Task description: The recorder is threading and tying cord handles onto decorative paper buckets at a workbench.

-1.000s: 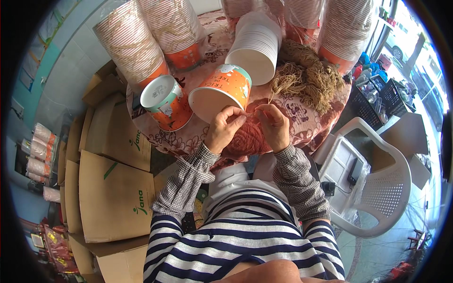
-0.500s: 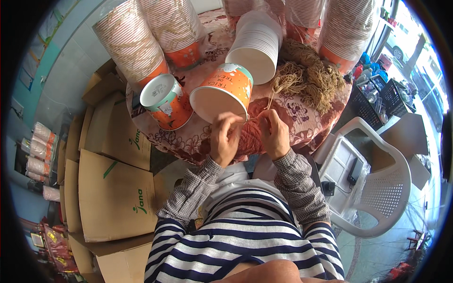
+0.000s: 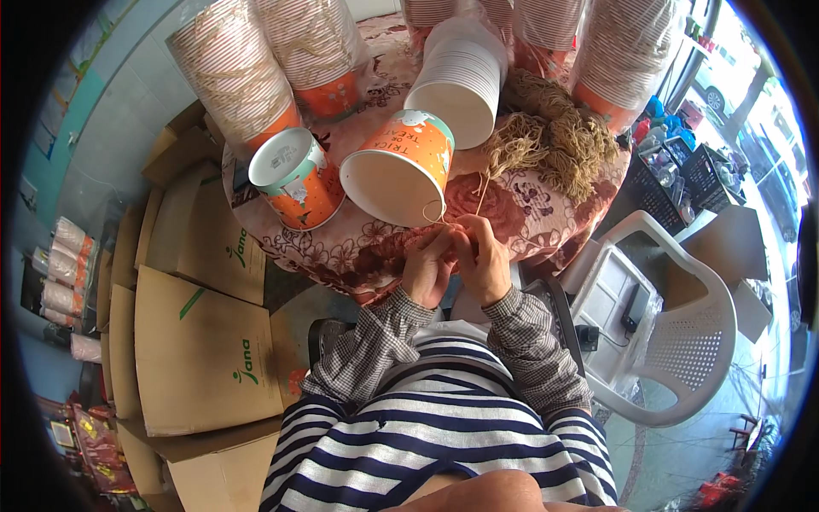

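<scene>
Just past the table's near edge, my left hand [image 3: 427, 270] and my right hand [image 3: 485, 263] are pressed close together. Both have their fingertips pinched on a thin tan string [image 3: 482, 196]. Part of the string curls in a small loop by the rim of an orange paper bucket [image 3: 408, 147], which lies on its side with its white mouth toward me. Whether the string is tied to the rim is hard to see. Another length runs up toward a bundle of tan twine [image 3: 573, 158]. Left of the bucket, a second orange bucket [image 3: 309, 198] stands base up.
Nested white buckets [image 3: 456, 90] lie behind the orange one. Tall wrapped stacks of buckets [image 3: 235, 72] line the back of the flowered tablecloth [image 3: 533, 209]. Cardboard boxes [image 3: 200, 354] crowd the left; a white plastic chair [image 3: 695, 333] and black crates [image 3: 661, 188] stand right.
My hands have come together and moved slightly nearer to me, the left shifting right and the right shifting left. The string loop by the bucket rim now shows more plainly.
</scene>
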Demonstrator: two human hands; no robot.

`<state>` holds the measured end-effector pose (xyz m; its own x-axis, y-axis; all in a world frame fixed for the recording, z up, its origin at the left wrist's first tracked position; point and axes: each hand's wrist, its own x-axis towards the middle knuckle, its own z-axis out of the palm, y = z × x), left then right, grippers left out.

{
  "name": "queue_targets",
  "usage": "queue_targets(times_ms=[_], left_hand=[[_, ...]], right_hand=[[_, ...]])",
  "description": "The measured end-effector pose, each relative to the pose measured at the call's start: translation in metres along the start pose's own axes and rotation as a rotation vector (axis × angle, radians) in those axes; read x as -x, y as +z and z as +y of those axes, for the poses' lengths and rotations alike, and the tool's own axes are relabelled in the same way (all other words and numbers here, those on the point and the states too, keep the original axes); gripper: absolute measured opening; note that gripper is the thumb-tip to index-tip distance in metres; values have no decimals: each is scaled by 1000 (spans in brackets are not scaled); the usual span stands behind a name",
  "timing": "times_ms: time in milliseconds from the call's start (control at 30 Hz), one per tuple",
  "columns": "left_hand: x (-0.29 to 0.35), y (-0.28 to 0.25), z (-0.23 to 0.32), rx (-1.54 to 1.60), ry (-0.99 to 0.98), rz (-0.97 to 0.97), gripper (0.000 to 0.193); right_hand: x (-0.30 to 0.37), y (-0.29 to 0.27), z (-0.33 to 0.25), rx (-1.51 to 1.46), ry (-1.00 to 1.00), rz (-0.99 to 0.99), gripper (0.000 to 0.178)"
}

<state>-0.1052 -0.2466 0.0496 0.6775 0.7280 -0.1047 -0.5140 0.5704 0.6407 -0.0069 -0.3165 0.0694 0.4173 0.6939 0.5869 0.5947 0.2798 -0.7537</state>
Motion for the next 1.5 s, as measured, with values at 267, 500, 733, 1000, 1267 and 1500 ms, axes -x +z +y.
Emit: queue_targets(times_ms=[267,500,733,1000,1267,1500], left_hand=[[-32,-16,4,278,8,-62,14],[-51,-21,6,357,-48,124,15],[-61,-37,27,441,-27,88,14],[-33,-60,46,252,-14,175,12],[1,-66,57,107,-15,205,13],[11,-64,46,250,-104,176,16]], right_hand=[[14,-24,3,25,138,-46,22],[26,-56,17,13,167,20,18],[4,-82,31,223,123,-240,17],[-93,-117,167,368,83,52,14],[-153,-154,196,654,62,109,36],[-21,-21,14,-427,654,-568,32]])
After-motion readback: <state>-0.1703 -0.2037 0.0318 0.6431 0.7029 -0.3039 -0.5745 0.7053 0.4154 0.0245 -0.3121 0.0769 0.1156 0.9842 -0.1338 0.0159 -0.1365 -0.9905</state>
